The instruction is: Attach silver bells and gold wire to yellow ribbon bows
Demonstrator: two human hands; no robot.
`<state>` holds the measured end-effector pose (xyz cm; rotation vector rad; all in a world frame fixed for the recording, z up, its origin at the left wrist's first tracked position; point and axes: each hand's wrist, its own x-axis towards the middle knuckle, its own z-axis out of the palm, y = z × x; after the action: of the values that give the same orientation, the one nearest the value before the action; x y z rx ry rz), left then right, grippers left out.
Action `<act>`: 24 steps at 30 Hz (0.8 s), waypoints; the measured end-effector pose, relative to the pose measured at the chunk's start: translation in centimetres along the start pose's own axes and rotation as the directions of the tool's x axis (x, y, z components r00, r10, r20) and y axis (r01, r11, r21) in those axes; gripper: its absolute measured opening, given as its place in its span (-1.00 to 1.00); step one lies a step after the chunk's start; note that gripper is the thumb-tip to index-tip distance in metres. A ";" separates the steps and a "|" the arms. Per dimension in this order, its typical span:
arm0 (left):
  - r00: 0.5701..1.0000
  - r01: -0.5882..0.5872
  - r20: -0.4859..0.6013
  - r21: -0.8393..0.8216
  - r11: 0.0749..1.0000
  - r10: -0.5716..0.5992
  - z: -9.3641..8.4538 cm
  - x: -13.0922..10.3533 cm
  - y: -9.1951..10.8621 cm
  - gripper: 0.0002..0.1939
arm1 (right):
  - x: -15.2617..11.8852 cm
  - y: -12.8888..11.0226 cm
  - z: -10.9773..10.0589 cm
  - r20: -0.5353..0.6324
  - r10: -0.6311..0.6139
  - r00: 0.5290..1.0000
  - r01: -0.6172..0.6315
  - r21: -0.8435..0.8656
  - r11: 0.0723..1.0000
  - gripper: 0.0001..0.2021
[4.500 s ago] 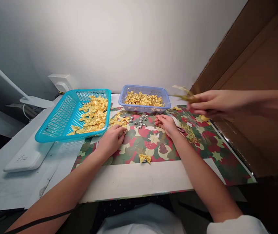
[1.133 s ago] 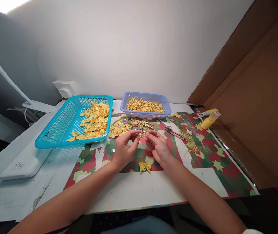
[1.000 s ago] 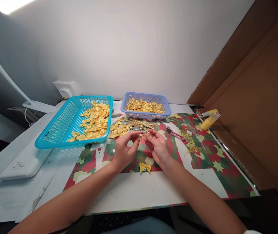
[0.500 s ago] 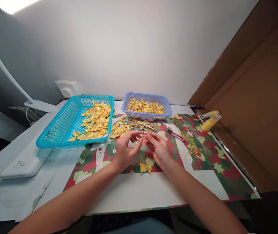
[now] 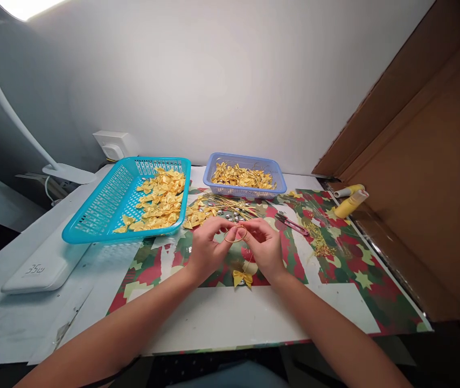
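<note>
My left hand and my right hand meet over the patterned sheet, both closed in a pinch. Between them they hold a thin gold cord bent into a round loop, pinched at its top by the fingertips. A length of cord runs down near my right hand towards a yellow ribbon bow with a small silver bell partly showing under it. Just beyond my fingers lie gold cords, silver bells and a pile of yellow bows.
A turquoise basket of yellow bows stands at left, a blue basket of corded bows behind. Thread snips, cord scraps and a yellow thread spool lie right. A white power bank rests at left; cardboard borders the right.
The cord loop has turned to show as a rounder, wider ring below my fingertips. My hands have drawn together, thumbs side by side. The view has shifted slightly.
</note>
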<state>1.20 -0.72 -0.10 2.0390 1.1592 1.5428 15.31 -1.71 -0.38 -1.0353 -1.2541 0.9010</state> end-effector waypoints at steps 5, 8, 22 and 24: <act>0.998 -0.062 0.009 0.050 0.997 0.061 -0.2 0.0 -0.2 -0.89 | 0.2 -0.7 -1.0 0.072 -0.424 0.903 0.414 -0.409 0.813 -0.91; 0.994 -0.098 0.047 0.067 0.993 0.095 -0.3 0.1 -0.2 -0.88 | 0.3 -0.5 -1.2 0.132 -0.452 0.882 0.457 -0.465 0.758 -0.90; 0.809 0.291 0.473 0.192 0.937 -0.348 -1.8 1.6 0.4 -0.75 | 1.0 -0.4 -1.5 0.115 -0.263 0.958 0.287 -0.433 0.854 -0.84; 0.493 0.525 0.648 0.311 0.792 -0.581 -2.4 2.2 0.5 -0.64 | 1.1 -0.3 -1.5 0.102 -0.231 0.968 0.252 -0.424 0.870 -0.85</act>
<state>-0.63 0.14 2.51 1.7423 1.3251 0.3003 16.93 -0.95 0.16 -1.1719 -1.6317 0.4584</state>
